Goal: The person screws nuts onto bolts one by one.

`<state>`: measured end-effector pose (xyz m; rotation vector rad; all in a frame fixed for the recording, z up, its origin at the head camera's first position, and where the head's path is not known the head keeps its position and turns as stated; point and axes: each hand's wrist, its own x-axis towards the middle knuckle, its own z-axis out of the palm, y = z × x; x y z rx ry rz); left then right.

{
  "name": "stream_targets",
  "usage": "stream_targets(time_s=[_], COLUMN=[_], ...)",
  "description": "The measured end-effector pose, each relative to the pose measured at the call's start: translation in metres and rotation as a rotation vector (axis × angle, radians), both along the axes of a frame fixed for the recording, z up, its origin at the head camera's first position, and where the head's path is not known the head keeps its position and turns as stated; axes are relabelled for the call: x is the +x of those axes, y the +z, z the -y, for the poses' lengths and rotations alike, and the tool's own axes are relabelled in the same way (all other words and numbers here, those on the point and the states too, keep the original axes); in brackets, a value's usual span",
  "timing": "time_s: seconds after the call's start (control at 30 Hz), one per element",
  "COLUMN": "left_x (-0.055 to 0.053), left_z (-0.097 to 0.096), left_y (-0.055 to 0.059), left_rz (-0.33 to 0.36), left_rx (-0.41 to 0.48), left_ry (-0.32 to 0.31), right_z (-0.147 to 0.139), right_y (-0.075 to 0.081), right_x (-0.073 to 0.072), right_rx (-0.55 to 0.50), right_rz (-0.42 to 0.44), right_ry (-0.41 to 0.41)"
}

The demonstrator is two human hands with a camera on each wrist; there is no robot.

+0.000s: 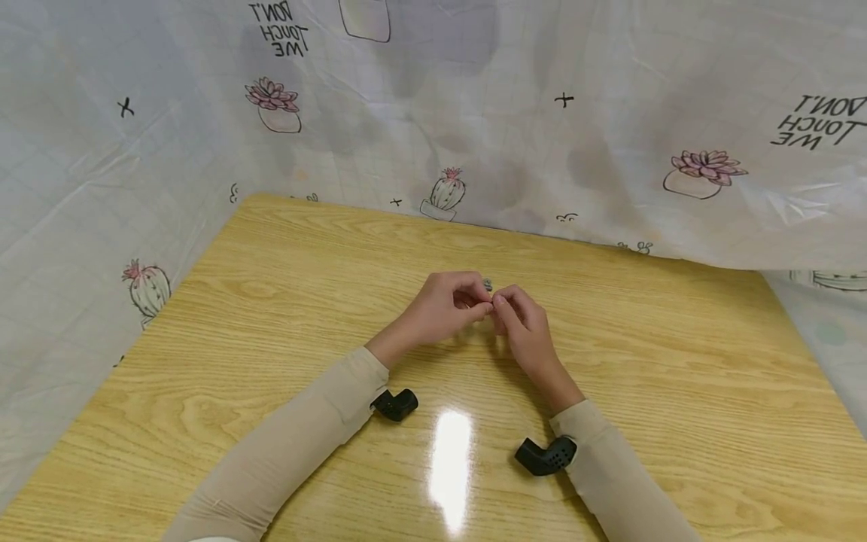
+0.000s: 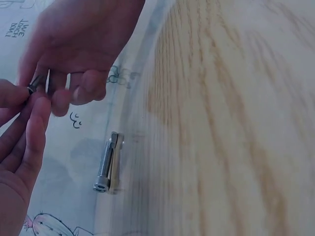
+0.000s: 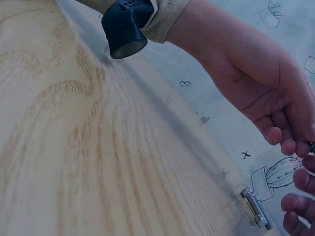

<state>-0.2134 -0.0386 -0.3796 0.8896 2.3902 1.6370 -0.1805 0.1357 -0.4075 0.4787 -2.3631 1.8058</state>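
My left hand (image 1: 445, 307) and right hand (image 1: 523, 326) meet fingertip to fingertip above the table. Between them they pinch a small dark metal piece (image 2: 33, 86), mostly covered by the fingers; its kind I cannot tell. In the left wrist view the left fingers (image 2: 30, 142) come in from the lower left, and the right hand (image 2: 81, 39) reaches down from the top. Just past the hands, a socket-head bolt (image 2: 104, 164) lies on the table with a thin metal piece alongside it. In the right wrist view this bolt (image 3: 256, 204) shows near the lower right.
A wood-grain table (image 1: 284, 256) spreads beneath both arms. Behind it and at its sides hang pale sheets (image 1: 508, 135) printed with cacti and lettering. Black wrist cameras sit at the left cuff (image 1: 396, 405) and the right cuff (image 1: 546, 456).
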Motion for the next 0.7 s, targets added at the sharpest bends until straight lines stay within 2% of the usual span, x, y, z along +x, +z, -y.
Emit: stream_targets(time_s=[0.13,0.37,0.6,0.7], left_x=[-0.001,0.0,0.003,0.004], left_z=[0.001,0.002,0.003,0.003], left_y=[-0.002,-0.001,0.001,0.001], left_rz=[0.016,0.015,0.007,-0.008], left_rx=[0.02,0.013,-0.013,-0.021], left_ry=[0.022,0.017,-0.025,-0.04], right_z=[-0.003,-0.002,0.009,0.009], right_y=[-0.012,-0.014,0.016,0.016], right_x=[-0.003,-0.002,0.013,0.014], right_rx=[-0.051,-0.046,0.023,0.035], right_rz=[-0.018,-0.068,-0.007,0.01], right_ry=[0.014,0.013,-0.01,-0.02])
